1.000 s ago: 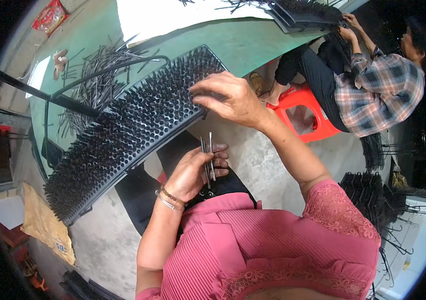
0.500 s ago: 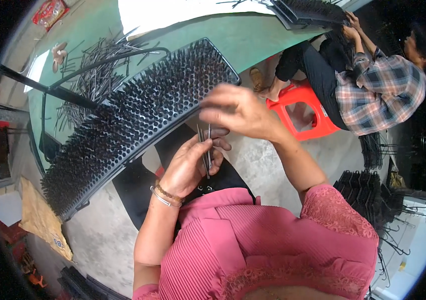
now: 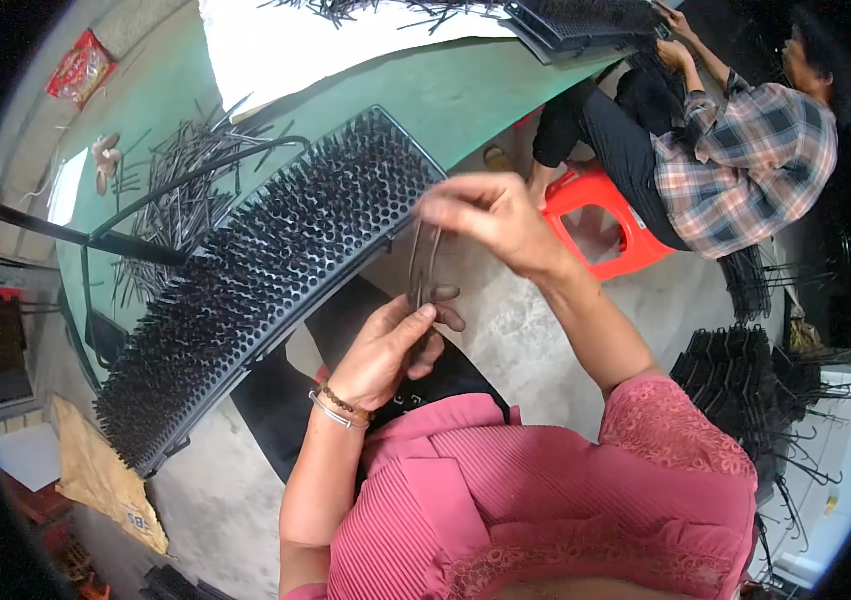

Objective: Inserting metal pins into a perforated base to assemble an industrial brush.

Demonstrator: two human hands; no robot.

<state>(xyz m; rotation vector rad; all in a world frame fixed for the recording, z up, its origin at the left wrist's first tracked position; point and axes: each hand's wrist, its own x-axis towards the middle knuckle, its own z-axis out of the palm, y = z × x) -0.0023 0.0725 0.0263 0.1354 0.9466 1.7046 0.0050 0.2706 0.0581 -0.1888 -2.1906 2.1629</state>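
My left hand (image 3: 394,345) is closed round several thin dark strips (image 3: 419,262), which stick up above its thumb. A beaded bracelet and a metal bangle circle that wrist. My right hand (image 3: 511,225) is at the upper ends of the strips, thumb and forefinger pinched together and smeared by motion; a strip runs up into the pinch. Just beyond both hands slants a long black tray (image 3: 276,345), densely filled with upright black pieces like bristles. Behind it a loose heap of thin dark sticks (image 3: 181,185) lies on the green tabletop (image 3: 346,85).
A black metal bar (image 3: 41,218) crosses at the left. At the right a co-worker in a plaid shirt (image 3: 746,165) sits on a red stool (image 3: 601,265), hands at another black tray (image 3: 586,30). Black hooked racks (image 3: 726,385) stand at the right; a tan sack (image 3: 101,465) lies lower left.
My right hand has moved slightly right and down, its fingers now pinched at the strips' upper ends. The strips stand higher out of my left hand. The whole view has shifted a little.
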